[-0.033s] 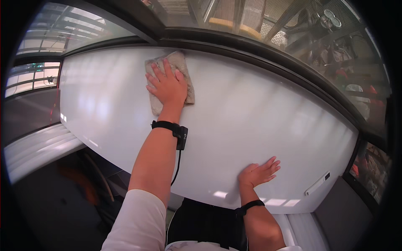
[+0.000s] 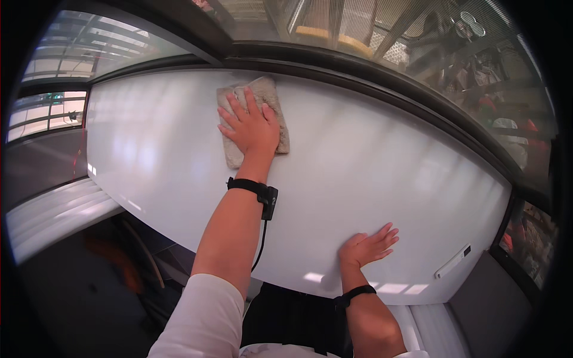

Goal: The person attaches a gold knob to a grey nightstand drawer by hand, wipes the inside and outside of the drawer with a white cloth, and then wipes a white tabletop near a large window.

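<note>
My left hand [image 2: 255, 128] lies flat on a folded beige cloth [image 2: 234, 156], fingers spread and pressing it against the white tabletop [image 2: 358, 155]. The cloth rests near the far edge, left of the middle, and part of it is hidden beneath the palm. Closer to me on the right, my right hand [image 2: 370, 246] is open over the tabletop, its fingers stretched out and pointing right. Nothing is in it. A black band circles each wrist, and the left one carries a small black box with a cable.
Dark window frames [image 2: 358, 74] border the table's far side, with glass beyond. At the right end lies a slim white device [image 2: 452, 261] with a dark tip. White ribbed padded seats [image 2: 59, 218] flank the near edge.
My left hand has slid the cloth a short way to the right and slightly toward me. The right hand stays in place.
</note>
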Available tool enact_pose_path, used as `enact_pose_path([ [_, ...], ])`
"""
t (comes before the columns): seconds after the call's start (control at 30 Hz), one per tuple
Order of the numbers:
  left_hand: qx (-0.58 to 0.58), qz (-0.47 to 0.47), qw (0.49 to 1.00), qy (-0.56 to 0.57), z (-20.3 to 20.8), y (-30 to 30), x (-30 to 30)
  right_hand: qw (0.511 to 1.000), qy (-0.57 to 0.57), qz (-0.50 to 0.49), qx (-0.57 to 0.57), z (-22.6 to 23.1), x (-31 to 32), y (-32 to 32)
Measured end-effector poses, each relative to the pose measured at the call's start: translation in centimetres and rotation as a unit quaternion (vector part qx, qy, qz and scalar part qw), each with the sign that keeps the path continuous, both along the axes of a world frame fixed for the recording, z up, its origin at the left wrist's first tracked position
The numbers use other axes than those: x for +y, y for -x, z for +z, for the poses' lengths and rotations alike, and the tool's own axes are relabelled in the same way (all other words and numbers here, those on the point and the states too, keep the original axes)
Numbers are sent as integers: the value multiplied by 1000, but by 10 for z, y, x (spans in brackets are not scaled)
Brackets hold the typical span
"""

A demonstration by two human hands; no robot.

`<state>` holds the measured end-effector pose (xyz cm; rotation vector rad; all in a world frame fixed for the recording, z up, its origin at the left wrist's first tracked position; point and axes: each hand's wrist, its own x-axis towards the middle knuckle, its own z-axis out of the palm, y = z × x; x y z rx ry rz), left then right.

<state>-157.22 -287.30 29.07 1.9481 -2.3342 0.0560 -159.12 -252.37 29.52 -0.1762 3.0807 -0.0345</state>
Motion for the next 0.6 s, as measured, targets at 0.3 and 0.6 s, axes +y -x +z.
enact_pose_path([
  [0.3,131,-313,935,-107,31,136,173,999,-41,22,-3,-10,-3,-13],
  [0.6,192,-397,887,-135,21,143,176,999,-19,21,19,-5,-4,-9],
])
